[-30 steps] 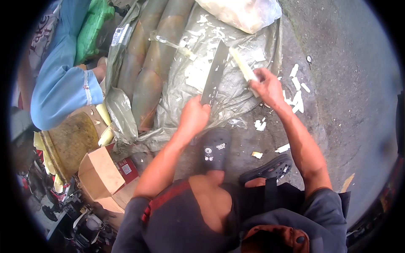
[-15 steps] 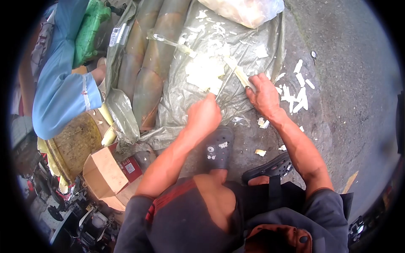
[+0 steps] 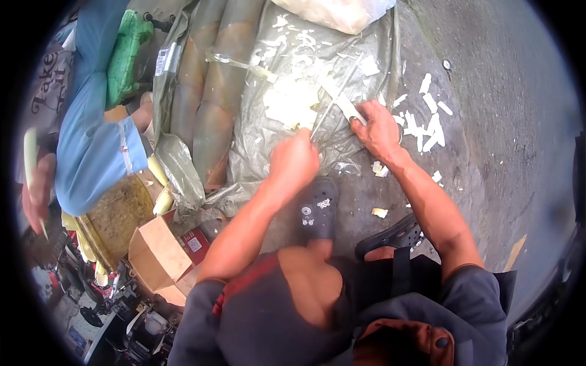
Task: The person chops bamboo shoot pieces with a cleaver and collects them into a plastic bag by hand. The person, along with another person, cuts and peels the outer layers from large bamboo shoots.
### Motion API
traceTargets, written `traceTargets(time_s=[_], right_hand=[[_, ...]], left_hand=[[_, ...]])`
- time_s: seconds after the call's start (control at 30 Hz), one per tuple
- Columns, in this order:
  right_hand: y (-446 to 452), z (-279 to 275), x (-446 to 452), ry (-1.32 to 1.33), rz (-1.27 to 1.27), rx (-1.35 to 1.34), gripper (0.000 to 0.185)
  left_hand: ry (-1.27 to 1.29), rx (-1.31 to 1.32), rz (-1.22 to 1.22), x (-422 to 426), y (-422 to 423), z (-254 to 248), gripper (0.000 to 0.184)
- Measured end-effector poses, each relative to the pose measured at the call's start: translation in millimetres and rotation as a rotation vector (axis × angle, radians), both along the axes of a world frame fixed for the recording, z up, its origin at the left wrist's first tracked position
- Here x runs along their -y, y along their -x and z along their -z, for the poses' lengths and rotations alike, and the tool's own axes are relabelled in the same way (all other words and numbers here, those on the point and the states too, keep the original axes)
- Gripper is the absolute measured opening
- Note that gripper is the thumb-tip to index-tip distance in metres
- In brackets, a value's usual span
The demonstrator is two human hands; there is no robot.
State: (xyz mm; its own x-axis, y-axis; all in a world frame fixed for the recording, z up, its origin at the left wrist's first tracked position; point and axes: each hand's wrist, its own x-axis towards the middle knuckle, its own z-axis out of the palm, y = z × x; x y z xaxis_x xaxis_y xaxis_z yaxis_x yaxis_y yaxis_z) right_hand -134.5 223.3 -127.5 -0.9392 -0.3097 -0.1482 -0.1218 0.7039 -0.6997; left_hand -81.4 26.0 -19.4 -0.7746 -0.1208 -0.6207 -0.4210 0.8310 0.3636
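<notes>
My left hand [image 3: 295, 157] is closed round the handle of a knife [image 3: 331, 105], whose thin blade points up and away, across a pale strip of plant-like material [image 3: 342, 100]. My right hand [image 3: 377, 129] pinches the near end of that strip between thumb and fingers. Beside the blade lies a bright heap of white cut pieces [image 3: 292, 104] on a grey-green plastic sheet [image 3: 244, 143]. More white strips [image 3: 434, 129] are scattered on the ground right of my right hand. The knife handle is hidden inside my fist.
Two long brown tube-like things [image 3: 213, 104] lie on the sheet's left side. A filled plastic bag [image 3: 342, 11] sits at the top. An open cardboard box [image 3: 160, 253] and a yellowish worn board [image 3: 119, 207] stand at left. Another person's blurred hand [image 3: 43, 177] holds a pale green stalk.
The strip under the blade has turned and shows a flatter, whiter face. My hands stay nearly in place while the view shifts slightly. The other person's hand with the stalk has come into view.
</notes>
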Motion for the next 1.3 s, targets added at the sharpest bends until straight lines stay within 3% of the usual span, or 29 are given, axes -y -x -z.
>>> traceTargets(time_s=[0.23, 0.47, 0.6, 0.7, 0.73, 0.83, 0.97, 1.17, 1.3], right_hand=[[5.3, -2.4, 4.3, -0.045, -0.03, -0.027, 0.027], [-0.6, -0.4, 2.9, -0.04, -0.103, -0.105, 0.031], [2.2, -8.6, -1.6, -0.039, 0.011, 0.137, 0.033], [7.9, 1.2, -8.0, 0.276, 0.285, 0.318, 0.034], [12.2, -19.1, -4.4, 0.209, 0.28, 0.261, 0.034], [17.9, -13.0, 5.4, 0.199, 0.211, 0.249, 0.034], [7.6, -2.5, 11.1, 0.145, 0.14, -0.037, 0.034], [6.0, 0.3, 2.3, 0.1, 0.101, 0.043, 0.034], [3.3, 5.6, 0.2, 0.081, 0.049, 0.025, 0.031]], left_hand=[[0.04, 0.074, 0.116, -1.8, -3.0, 5.9, 0.025], [0.048, 0.099, 0.034, -5.3, 8.1, 25.7, 0.026], [-0.062, 0.046, -0.032, 3.8, 4.6, 36.3, 0.029], [-0.126, -0.028, -0.074, 9.2, -7.0, 30.1, 0.03], [-0.119, -0.062, -0.081, 10.1, -13.1, 21.4, 0.029], [-0.071, -0.047, -0.061, 9.5, -28.7, 12.7, 0.027], [-0.005, -0.052, 0.041, 13.4, -33.4, -0.2, 0.023], [0.018, -0.093, 0.135, 6.0, -31.1, 1.3, 0.013], [0.009, -0.018, 0.184, 0.7, -20.8, 3.2, 0.017]])
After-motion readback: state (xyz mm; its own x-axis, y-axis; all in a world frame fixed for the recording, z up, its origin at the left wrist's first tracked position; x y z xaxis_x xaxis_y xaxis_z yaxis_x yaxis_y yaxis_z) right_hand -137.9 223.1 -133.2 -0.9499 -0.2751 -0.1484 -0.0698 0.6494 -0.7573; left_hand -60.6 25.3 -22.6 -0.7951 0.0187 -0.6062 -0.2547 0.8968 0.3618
